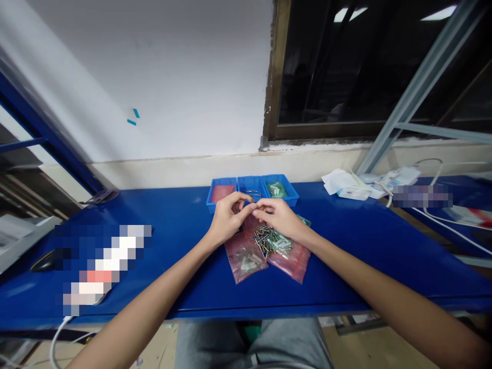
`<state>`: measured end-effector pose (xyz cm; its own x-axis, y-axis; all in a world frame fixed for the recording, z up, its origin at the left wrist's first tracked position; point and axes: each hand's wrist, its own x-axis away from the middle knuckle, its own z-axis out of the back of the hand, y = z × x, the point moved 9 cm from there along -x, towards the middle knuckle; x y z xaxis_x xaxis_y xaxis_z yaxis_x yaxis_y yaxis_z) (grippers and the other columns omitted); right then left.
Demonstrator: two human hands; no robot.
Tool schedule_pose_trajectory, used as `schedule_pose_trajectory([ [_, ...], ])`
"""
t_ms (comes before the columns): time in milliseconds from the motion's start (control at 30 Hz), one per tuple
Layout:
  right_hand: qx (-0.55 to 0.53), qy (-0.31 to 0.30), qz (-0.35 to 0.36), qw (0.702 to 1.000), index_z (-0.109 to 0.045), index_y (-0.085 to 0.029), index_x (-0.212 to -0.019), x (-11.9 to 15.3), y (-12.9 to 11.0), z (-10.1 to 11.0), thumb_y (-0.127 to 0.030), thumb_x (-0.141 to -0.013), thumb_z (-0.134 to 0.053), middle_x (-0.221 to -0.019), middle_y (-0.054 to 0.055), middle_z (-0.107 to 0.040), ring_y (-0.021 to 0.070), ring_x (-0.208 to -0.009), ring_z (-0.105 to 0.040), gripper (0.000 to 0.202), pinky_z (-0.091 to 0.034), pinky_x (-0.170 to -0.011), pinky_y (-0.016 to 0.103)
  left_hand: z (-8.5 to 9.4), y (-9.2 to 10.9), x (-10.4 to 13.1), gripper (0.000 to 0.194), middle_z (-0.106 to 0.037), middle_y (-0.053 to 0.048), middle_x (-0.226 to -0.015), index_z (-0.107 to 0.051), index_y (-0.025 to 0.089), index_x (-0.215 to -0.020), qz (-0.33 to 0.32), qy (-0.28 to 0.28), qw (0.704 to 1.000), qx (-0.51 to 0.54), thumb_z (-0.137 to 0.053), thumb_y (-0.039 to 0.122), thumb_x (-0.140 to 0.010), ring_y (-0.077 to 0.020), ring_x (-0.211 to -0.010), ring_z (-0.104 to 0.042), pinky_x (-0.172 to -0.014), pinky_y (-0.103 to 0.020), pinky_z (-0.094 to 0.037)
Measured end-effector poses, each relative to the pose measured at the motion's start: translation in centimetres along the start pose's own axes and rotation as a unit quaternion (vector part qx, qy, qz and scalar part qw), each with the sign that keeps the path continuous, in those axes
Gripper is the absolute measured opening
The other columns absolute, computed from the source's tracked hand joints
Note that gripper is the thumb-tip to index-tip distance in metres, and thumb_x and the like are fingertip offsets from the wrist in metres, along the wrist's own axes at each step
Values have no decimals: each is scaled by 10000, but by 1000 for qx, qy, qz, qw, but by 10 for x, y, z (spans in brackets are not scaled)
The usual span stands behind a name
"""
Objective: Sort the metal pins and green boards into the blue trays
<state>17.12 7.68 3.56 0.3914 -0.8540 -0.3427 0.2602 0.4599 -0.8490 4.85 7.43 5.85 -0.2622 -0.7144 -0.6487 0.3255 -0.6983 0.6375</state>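
Head view: the left hand (226, 214) and right hand (283, 215) meet at the fingertips, closure and hold unclear. Beyond, a blue tray (248, 180) has a few metal pins (253, 192); most seem left in a heap (262, 239) beneath.

Your tabletop (192, 294) was deep blue, your bins (249, 183) a brighter blue. The bags (296, 261) before you were translucent pinkish red, the thin metal pieces (262, 238) silver and gold. Your trousers (207, 338) were plain grey, the wall (192, 92) whitish.
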Motion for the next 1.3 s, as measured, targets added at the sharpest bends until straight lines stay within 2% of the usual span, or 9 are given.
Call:
schedule_pose_trajectory([
  [133, 168, 58, 77, 981, -624, -185, -838, 7, -18, 12, -257, -950, -535, -767, 25, -636, 167, -724, -573, 160, -465, -695, 309, 2, -3, -1, 151, -482, 37, -652, -628, 162, -895, 9, -4, 1000, -12, -646, 312, -894, -100, -574, -411, -537, -228, -351],
  [233, 359, 93, 162, 914, -657, -162, -921, 8, -35, 17, -233, -992, -458, -918, 91, -656, 230, -926, -547, 222, -441, -866, 375, 2, -5, -2, 144, -487, 42, -653, -631, 162, -961, -5, -6, 999, -41, -637, 290, -895, -101, -579, -428, -567, -236, -371],
  [333, 481, 86, 179, 854, -673, -125, -978, -6, -33, 20, -224, -1011, -403, -956, 129, -646, 261, -973, -510, 289, -422, -892, 394, 7, -7, -4, 198, -494, 45, -668, -598, 160, -1081, -15, 5, 997, -73, -590, 274, -919, -102, -579, -444, -585, -241, -386],
  [467, 551, 67, 169, 815, -687, -114, -974, -22, -23, 19, -257, -994, -461, -962, 142, -636, 282, -992, -502, 269, -418, -846, 389, 16, -9, -6, 165, -479, 39, -665, -578, 155, -1083, -30, 6, 988, -151, -509, 219, -949, -115, -627, -480, -637, -256, -402],
  [567, 546, 64, 181, 816, -686, -136, -998, -10, -24, 14, -259, -1007, -433, -993, 123, -636, 271, -1011, -498, 282, -405, -861, 384, 14, -11, -6, 186, -515, 23, -695, -578, 155, -1102, -41, -44, 975, -213, -502, 192, -937, -128, -661, -513, -659, -271, -417],
  [700, 501, 37, 160, 850, -688, -150, -930, 7, -23, 10, -244, -1015, -413, -885, 87, -645, 235, -932, -527, 304, -408, -880, 365, 4, -12, -2, 274, -609, -33, -871, -568, 158, -1182, -65, -108, 961, -247, -515, 170, -913, -137, -722, -558, -681, -278, -456],
  [800, 489, 7, 128, 863, -683, -154, -911, 5, -15, 11, -232, -1003, -440, -855, 78, -654, 231, -910, -546, 272, -418, -870, 360, -6, -10, 1, 254, -621, -63, -976, -609, 165, -1148, -85, -149, 947, -273, -485, 157, -926, -152, -781, -589, -696, -286, -475],
  [933, 499, -19, 98, 861, -677, -162, -894, 0, -4, 16, -210, -988, -464, -878, 86, -667, 233, -908, -568, 238, -425, -856, 366, -18, -11, 5, 244, -644, -79, -991, -651, 156, -1099, -87, -198, 933, -288, -466, 160, -939, -175, -821, -623, -700, -300, -490],
  [1300, 504, -56, 63, 860, -681, -175, -966, 5, -5, 18, -231, -971, -509, -959, 108, -677, 245, -933, -609, 182, -432, -713, 330, -31, -21, 12, 240, -680, -96, -1000, -635, 157, -1122, -54, -245, 913, -321, -462, 194, -960, -212, -894, -657, -758, -320, -501],
])
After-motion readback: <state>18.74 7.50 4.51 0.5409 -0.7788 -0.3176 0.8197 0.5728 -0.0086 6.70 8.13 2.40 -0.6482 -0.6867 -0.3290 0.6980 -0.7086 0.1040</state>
